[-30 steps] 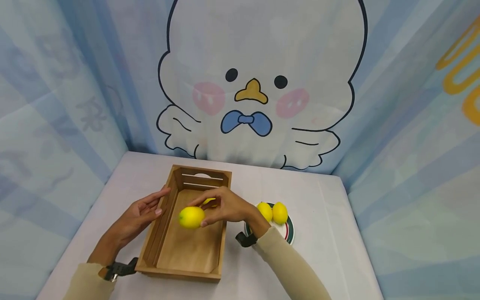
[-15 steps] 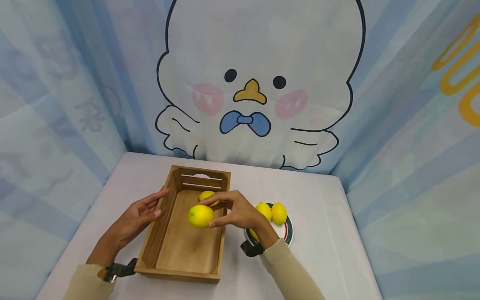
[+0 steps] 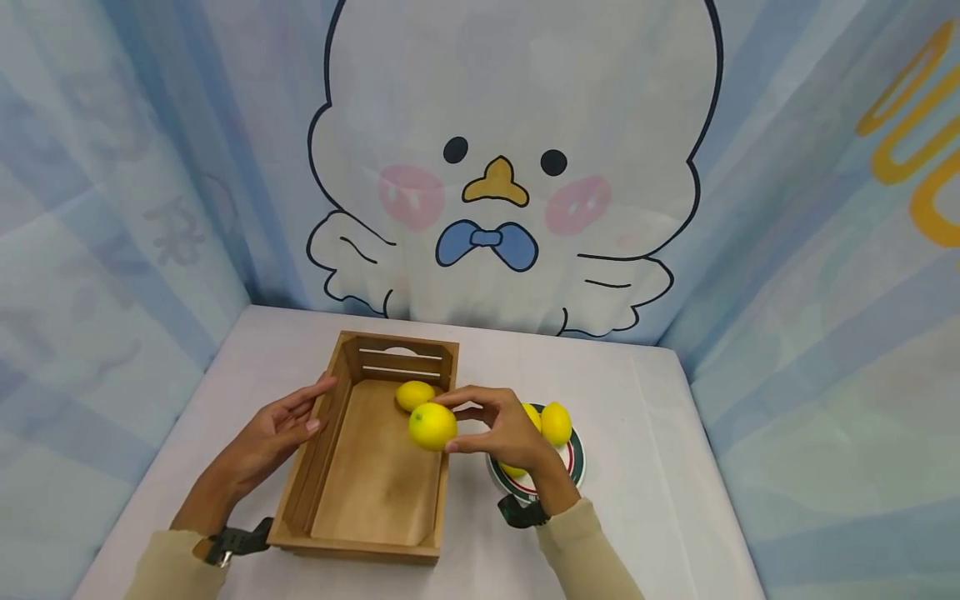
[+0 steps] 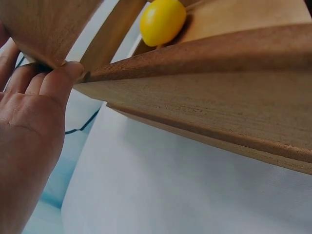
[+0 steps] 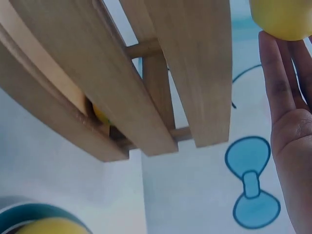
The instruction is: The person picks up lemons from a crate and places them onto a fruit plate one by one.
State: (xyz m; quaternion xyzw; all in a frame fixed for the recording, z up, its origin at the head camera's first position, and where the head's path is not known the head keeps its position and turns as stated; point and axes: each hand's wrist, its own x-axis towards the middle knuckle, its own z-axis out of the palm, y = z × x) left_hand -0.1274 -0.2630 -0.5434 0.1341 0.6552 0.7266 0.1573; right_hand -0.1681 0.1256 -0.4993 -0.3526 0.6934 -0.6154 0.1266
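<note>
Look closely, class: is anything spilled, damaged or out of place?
Nothing stands out. The wooden crate looks whole, one lemon lies inside, the right hand grips a second lemon, and other lemons sit on the plate.

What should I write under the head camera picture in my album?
Right hand holds a lemon over a wooden crate; left hand touches its side, another lemon lies inside.

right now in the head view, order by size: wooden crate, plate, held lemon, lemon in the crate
Wooden crate
Plate
Held lemon and lemon in the crate: unsure; the held one looks larger but is nearer the camera
</note>
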